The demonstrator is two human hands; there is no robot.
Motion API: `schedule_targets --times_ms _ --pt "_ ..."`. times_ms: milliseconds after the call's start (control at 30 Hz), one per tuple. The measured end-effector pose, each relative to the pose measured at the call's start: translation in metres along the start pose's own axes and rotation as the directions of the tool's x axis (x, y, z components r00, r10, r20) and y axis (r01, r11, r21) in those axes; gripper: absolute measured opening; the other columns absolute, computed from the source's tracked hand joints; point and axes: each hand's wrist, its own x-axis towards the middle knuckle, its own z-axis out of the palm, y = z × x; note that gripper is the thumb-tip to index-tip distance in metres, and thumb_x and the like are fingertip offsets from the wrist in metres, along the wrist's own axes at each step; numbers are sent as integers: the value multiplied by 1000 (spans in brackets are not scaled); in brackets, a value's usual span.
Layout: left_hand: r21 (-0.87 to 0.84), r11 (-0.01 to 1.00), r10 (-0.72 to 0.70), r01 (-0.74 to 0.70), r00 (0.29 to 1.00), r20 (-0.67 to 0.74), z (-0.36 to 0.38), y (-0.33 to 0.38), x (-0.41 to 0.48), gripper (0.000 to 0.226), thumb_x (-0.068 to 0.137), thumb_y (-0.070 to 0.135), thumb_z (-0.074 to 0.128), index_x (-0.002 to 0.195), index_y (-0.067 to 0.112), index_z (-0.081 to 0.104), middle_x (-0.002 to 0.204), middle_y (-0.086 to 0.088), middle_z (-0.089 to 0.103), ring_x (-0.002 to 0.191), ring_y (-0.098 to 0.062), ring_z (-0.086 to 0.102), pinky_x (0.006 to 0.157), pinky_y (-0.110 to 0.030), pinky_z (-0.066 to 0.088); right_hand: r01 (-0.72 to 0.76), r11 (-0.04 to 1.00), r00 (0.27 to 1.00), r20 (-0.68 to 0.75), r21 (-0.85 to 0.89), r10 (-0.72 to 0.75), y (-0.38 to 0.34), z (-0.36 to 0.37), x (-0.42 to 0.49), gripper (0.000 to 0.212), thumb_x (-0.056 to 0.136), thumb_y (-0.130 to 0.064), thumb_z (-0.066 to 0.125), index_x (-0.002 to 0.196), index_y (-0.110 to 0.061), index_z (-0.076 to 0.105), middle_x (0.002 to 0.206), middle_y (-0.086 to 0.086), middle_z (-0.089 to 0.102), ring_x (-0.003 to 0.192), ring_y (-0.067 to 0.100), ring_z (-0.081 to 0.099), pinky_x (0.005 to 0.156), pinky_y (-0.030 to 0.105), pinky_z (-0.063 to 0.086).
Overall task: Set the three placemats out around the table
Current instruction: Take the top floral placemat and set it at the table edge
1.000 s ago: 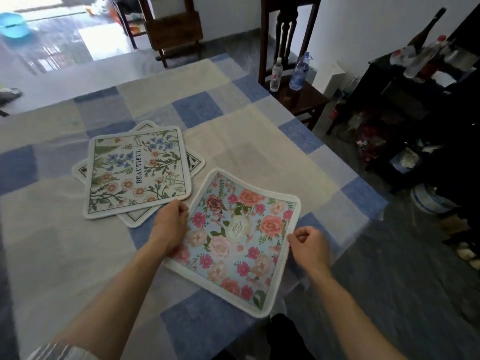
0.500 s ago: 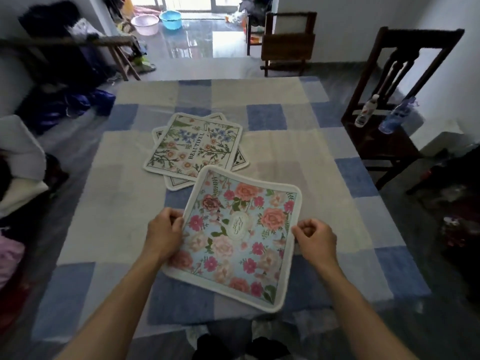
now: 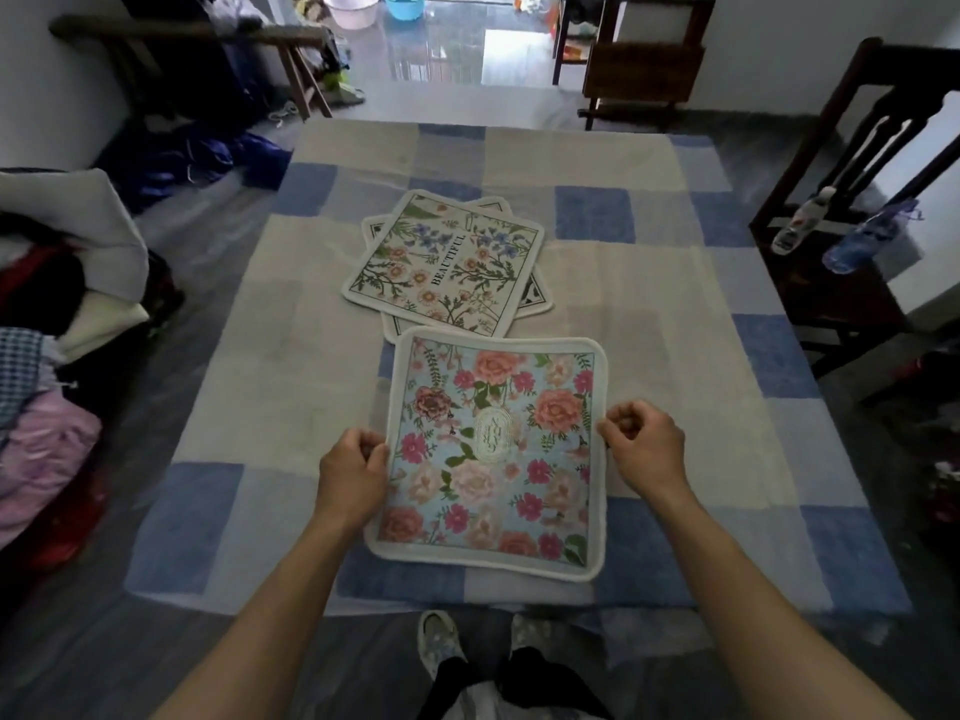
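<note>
Left grip [image 3: 352, 472] pinches the left edge of the rose placemat [image 3: 493, 459], and right grip [image 3: 641, 449] pinches its right edge, fingers curled on both. We find this mat at the near middle of the bench [image 3: 649, 330]; whether it lies flat we cannot tell. Just beyond it, at the bench centre, we note the BEAUTIFUL placemat [image 3: 447, 262] stacked askew on a third placemat [image 3: 532, 296], of which only corners show. Two bottles [image 3: 797, 226] stand on the chair [image 3: 852, 304] at right
</note>
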Motion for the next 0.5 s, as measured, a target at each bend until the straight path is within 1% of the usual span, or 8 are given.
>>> schedule_targets --times_ms 100,167,267,367,433,500 --pt "-7 999 -37 37 999 28 12 -4 1 8 94 13 56 87 12 59 81 2 62 76 -14 60 56 -21 39 -25 999 1000 -5 -29 25 9 7 4 18 88 -14 71 75 -20 60 72 -4 64 61 4 58 44 5 41" --pt "16 998 -61 60 997 49 21 -6 2 6 93 14 57 88 11 59 84 -1 64 78 -19 61 59 -25 40 -53 998 999 -5 -46 53 16 10 8 17 88 -13 70 76 -19 60 72 -4 63 61 3 56 44 6 40" --pt "62 994 -95 90 992 79 31 -10 3 8 93 14 56 88 9 59 86 -6 64 80 -23 61 60 -28 41 -104 992 994 7 -78 105 26 13 12 16 88 -13 68 77 -19 60 72 -6 62 62 2 55 47 6 35" --pt "75 991 -115 109 991 75 33 -15 4 9 92 14 56 87 7 59 89 -9 66 82 -26 62 69 -34 48 -126 988 992 6 -93 127 33 16 15 17 88 -12 67 76 -19 58 71 -6 61 62 1 53 49 7 33" --pt "85 990 -118 111 990 78 33 -18 4 9 93 15 55 89 8 60 89 -8 66 82 -26 63 73 -39 53 -132 988 991 0 -81 133 35 19 15 17 89 -12 66 76 -19 58 73 -6 61 63 2 55 51 10 35" --pt "103 990 -107 99 991 76 33 -20 2 7 92 16 57 89 10 60 89 -7 67 82 -24 64 74 -40 55 -132 989 991 -14 -64 132 36 21 15 15 90 -13 65 79 -20 58 75 -6 62 65 4 57 53 12 38"
